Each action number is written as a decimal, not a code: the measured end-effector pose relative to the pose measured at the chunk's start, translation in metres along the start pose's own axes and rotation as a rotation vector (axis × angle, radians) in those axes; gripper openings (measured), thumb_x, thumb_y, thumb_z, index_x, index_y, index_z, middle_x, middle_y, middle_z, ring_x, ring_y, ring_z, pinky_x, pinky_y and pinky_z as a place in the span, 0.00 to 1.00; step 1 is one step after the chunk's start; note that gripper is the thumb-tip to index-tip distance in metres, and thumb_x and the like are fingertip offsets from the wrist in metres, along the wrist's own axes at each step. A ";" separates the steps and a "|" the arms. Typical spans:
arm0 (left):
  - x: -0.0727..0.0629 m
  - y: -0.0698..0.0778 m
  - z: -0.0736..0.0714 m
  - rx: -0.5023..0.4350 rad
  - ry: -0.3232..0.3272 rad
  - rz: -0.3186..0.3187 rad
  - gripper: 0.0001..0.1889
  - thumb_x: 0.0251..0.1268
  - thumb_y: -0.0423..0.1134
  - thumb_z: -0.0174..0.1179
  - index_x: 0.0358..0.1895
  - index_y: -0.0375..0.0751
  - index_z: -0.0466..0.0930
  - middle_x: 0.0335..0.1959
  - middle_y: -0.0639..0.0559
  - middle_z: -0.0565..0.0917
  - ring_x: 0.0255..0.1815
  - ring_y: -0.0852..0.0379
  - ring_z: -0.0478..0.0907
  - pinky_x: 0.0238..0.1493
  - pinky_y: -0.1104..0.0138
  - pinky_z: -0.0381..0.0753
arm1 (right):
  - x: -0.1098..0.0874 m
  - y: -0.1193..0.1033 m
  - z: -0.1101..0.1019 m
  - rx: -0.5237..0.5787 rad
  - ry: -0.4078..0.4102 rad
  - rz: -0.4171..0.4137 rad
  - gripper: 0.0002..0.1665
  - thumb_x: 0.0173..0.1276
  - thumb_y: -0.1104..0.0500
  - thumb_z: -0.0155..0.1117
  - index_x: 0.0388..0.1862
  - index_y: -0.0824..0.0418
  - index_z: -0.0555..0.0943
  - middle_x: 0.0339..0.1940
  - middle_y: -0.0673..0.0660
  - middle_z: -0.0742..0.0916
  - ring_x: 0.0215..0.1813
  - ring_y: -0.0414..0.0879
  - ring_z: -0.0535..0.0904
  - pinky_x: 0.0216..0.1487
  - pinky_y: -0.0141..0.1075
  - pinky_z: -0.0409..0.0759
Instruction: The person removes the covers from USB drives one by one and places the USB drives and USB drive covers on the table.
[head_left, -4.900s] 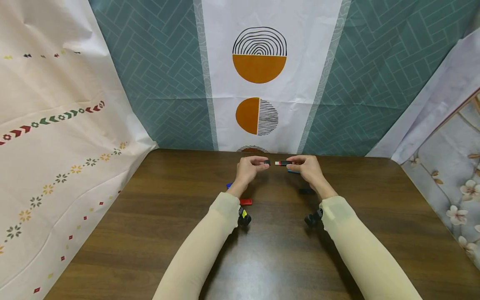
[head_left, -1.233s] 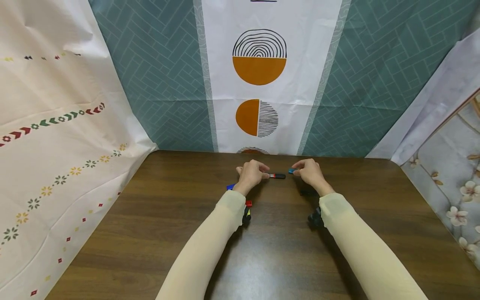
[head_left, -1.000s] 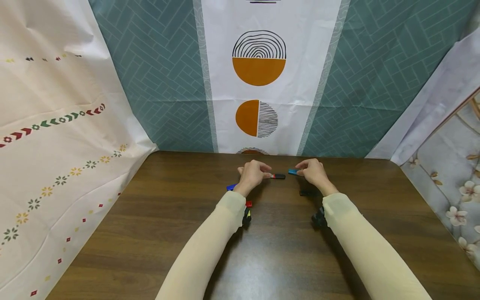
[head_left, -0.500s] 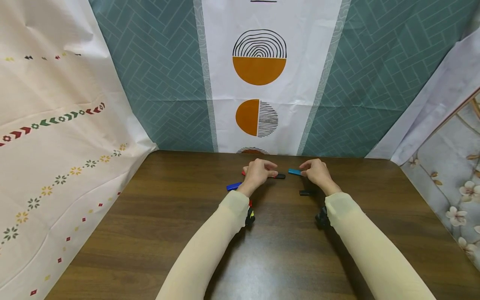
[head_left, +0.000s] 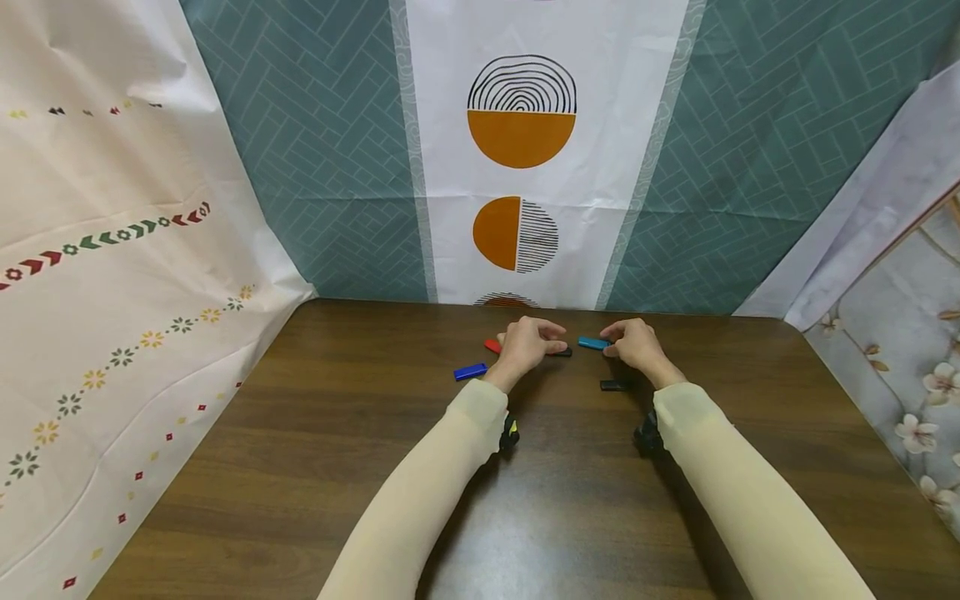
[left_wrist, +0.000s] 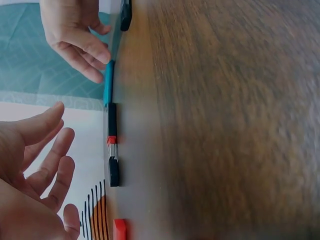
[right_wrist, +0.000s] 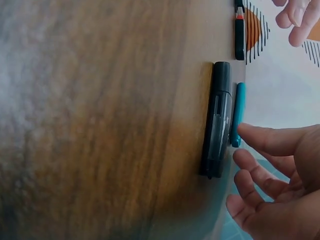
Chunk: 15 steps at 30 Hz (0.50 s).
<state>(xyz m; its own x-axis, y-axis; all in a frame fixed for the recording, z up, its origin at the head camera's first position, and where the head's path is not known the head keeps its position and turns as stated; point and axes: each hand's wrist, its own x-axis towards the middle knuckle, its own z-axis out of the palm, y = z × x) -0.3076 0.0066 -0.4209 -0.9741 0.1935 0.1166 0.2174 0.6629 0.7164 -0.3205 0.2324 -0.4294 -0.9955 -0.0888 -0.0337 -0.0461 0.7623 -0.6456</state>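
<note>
My left hand (head_left: 523,343) hovers with loosely bent, parted fingers and nothing in them, overlapping a black USB stick (head_left: 564,352) in the head view. In the left wrist view that stick lies on the table, its red collar and metal plug showing, its black cap (left_wrist: 114,173) right at the plug's end. My right hand (head_left: 634,343) is at the right end of a teal USB stick (head_left: 592,342) lying on the table. In the right wrist view its thumb tip (right_wrist: 245,131) is right at the teal stick's end, the other fingers spread apart below.
A black stick (head_left: 614,385) lies in front of my right hand. Left of my left hand lie a blue stick (head_left: 470,372) and a red one (head_left: 492,344). The brown table (head_left: 315,467) ends at a patterned cloth backdrop (head_left: 337,167).
Earlier my hands held the black USB stick and its cap apart; both now lie on the table. Over the last second both hands shifted right, uncovering the red and teal sticks more.
</note>
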 end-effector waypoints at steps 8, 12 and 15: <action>0.001 0.003 0.005 -0.018 -0.013 -0.015 0.13 0.66 0.43 0.73 0.52 0.50 0.92 0.40 0.58 0.90 0.47 0.55 0.82 0.54 0.52 0.62 | 0.003 0.008 0.001 0.090 -0.021 0.023 0.21 0.68 0.70 0.70 0.60 0.71 0.83 0.59 0.72 0.82 0.58 0.63 0.76 0.56 0.51 0.77; 0.002 0.003 0.007 -0.021 -0.020 -0.022 0.13 0.66 0.44 0.73 0.52 0.50 0.92 0.39 0.58 0.90 0.47 0.56 0.82 0.54 0.52 0.62 | 0.004 0.009 0.002 0.099 -0.026 0.014 0.21 0.68 0.71 0.70 0.60 0.71 0.83 0.58 0.72 0.83 0.57 0.62 0.76 0.56 0.51 0.77; 0.003 0.002 0.009 -0.019 -0.020 -0.025 0.12 0.66 0.44 0.73 0.51 0.51 0.92 0.38 0.59 0.90 0.47 0.56 0.82 0.53 0.52 0.62 | 0.006 0.008 0.003 0.079 -0.023 -0.001 0.20 0.67 0.71 0.70 0.59 0.72 0.84 0.55 0.71 0.83 0.54 0.61 0.77 0.52 0.48 0.77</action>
<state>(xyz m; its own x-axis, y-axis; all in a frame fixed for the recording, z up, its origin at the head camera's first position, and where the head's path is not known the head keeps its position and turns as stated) -0.3095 0.0155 -0.4255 -0.9778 0.1917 0.0843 0.1913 0.6541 0.7318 -0.3266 0.2363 -0.4374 -0.9933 -0.1045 -0.0503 -0.0390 0.7092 -0.7039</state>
